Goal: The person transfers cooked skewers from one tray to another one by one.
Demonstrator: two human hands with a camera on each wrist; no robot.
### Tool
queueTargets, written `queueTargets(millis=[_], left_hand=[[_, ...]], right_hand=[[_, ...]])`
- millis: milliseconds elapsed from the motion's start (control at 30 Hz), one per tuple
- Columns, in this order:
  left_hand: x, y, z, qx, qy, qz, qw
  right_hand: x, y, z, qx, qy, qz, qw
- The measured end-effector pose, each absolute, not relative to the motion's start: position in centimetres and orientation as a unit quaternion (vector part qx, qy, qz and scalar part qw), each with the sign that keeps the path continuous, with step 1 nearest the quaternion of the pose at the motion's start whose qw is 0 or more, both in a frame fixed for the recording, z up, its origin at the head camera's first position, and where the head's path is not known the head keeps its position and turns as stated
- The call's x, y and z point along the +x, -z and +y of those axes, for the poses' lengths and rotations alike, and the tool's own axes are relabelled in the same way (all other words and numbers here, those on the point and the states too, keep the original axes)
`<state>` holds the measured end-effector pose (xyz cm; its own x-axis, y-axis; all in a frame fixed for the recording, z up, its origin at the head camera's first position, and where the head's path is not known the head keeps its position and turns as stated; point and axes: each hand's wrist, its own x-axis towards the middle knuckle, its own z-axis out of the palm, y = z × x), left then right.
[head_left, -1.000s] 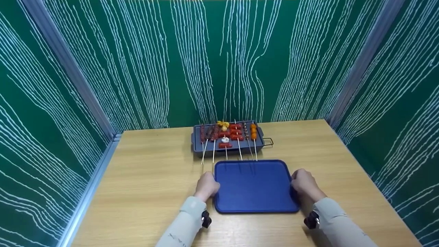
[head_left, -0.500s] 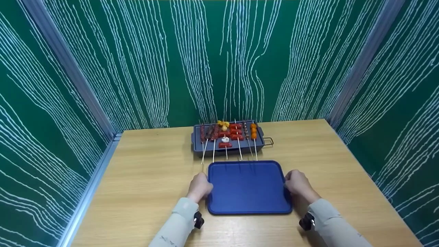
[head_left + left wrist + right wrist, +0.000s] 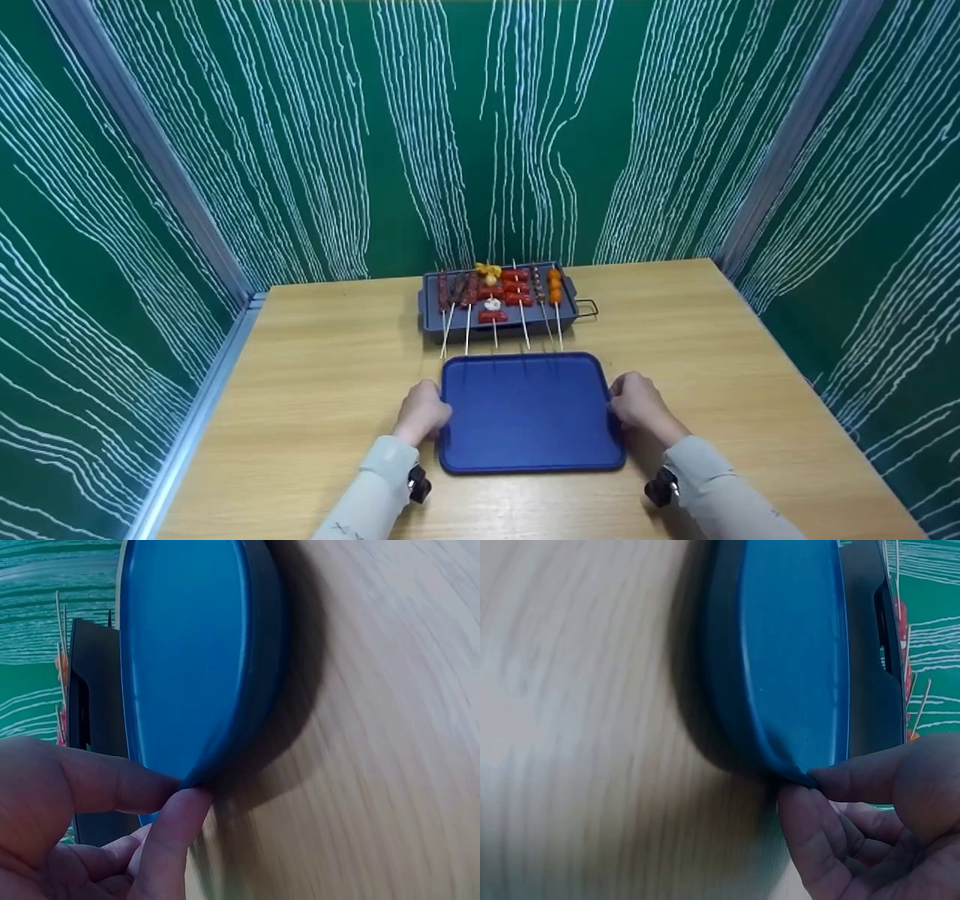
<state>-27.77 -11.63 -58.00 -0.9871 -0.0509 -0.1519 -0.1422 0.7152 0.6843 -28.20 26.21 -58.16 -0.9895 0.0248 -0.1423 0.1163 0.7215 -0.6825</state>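
A blue rectangular tray (image 3: 531,412) with a raised rim lies between my two hands in the head view, nothing on it. My left hand (image 3: 422,411) pinches its left edge between thumb and fingers, which the left wrist view shows close up on the tray (image 3: 187,652). On the opposite edge, my right hand (image 3: 642,406) pinches the rim; the right wrist view shows thumb and forefinger meeting on the tray (image 3: 791,652). Whether the tray's underside touches the wood cannot be told.
Just beyond the tray stands a dark grill (image 3: 457,321) bearing several skewers of meat, sausage (image 3: 493,317) and orange balls (image 3: 554,286). Their sticks overhang its near side. A wire handle (image 3: 587,308) juts out right. Green walls (image 3: 420,150) with white lines enclose the wooden table (image 3: 315,390).
Both hands and the tray between them have shifted left, and slightly toward me. The grill and skewers have stayed in place.
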Motion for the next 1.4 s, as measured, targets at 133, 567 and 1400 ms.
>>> queueTargets(millis=[133,567,1400], left_hand=[[-27.6,58.1,-12.2,-0.058,-0.375,0.923,0.07],[-28.7,60.7,-14.4,-0.031,-0.361,0.93,0.071],[-28.9,58.4,-13.7,-0.079,-0.381,0.917,0.086]], right_hand=[[-28.1,58.3,25.7,0.032,0.376,0.924,0.058],[-27.9,58.4,24.7,0.013,0.379,0.923,0.062],[-28.7,55.8,25.2,0.004,0.369,0.928,0.049]])
